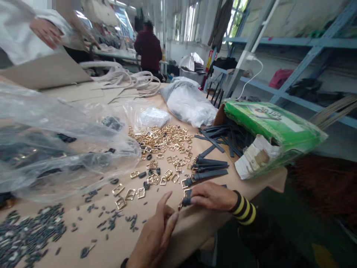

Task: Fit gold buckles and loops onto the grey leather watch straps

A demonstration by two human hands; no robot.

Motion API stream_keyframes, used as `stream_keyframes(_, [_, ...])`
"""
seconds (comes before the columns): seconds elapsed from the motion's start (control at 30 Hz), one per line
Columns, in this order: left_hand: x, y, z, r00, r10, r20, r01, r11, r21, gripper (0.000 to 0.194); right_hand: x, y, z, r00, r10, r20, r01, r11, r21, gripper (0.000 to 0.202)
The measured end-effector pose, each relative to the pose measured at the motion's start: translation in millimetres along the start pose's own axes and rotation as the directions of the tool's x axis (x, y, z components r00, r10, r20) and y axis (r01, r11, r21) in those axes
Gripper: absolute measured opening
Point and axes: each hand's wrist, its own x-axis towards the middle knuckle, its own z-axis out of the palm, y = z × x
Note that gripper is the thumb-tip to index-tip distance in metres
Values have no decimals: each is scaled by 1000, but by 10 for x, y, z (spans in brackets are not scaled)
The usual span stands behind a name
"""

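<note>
My right hand (213, 196) is closed on a dark blue strap (187, 200) with a gold buckle (180, 204) at its end, low over the table's front edge. Close to that buckle is my left hand (160, 229), its index finger stretched out and apart from the other fingers; nothing shows in its grasp. Just beyond the right hand lie several finished-looking straps with buckles (209, 175). A heap of loose gold buckles (167, 137) spreads over the middle of the table, a few nearer my left hand.
Small dark pieces (36, 230) are piled at the near left, below a clear plastic bag (69, 156). At right, a green box (276, 123) lies on its side with dark straps (228, 137) spilling out. White bags (189, 100) sit behind. Another person's hand (47, 32) is at upper left.
</note>
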Motion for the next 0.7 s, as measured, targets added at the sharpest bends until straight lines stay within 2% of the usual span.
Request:
stream_keyframes(0.07, [30,-116,1,988,59,-143,-41,991,124,37,-11,190,-201,993,75,-94,-83,993,-83,20])
stream_keyframes(0.13, [40,-209,-11,968,126,-219,-82,976,202,30,3,384,-382,945,188,-269,-227,966,-121,16])
stream_keyframes(0.17, [42,-240,-17,959,156,-235,-101,968,231,28,22,482,-466,889,258,-379,-325,938,-123,15])
stream_keyframes(0.23, [43,-273,-22,945,206,-254,-131,950,284,26,78,683,-623,730,380,-569,-516,852,-92,17])
stream_keyframes(0.33, [43,-280,-19,915,290,-281,-179,915,361,24,190,992,-812,546,475,-690,-677,736,-28,22])
stream_keyframes(0.4, [39,-281,-13,896,338,-289,-211,895,393,23,263,1169,-892,469,536,-702,-742,670,16,18])
stream_keyframes(0.47, [34,-285,-5,890,355,-284,-227,888,400,23,312,1281,-938,438,577,-689,-769,637,45,14])
stream_keyframes(0.53, [33,-289,4,895,347,-281,-224,893,391,22,321,1295,-965,442,592,-675,-766,640,60,9])
stream_keyframes(0.63, [41,-286,9,908,308,-285,-201,916,348,22,250,1098,-952,495,572,-654,-712,698,72,8])
stream_keyframes(0.7, [41,-258,0,920,262,-292,-175,940,291,22,168,832,-856,558,548,-623,-642,761,95,12])
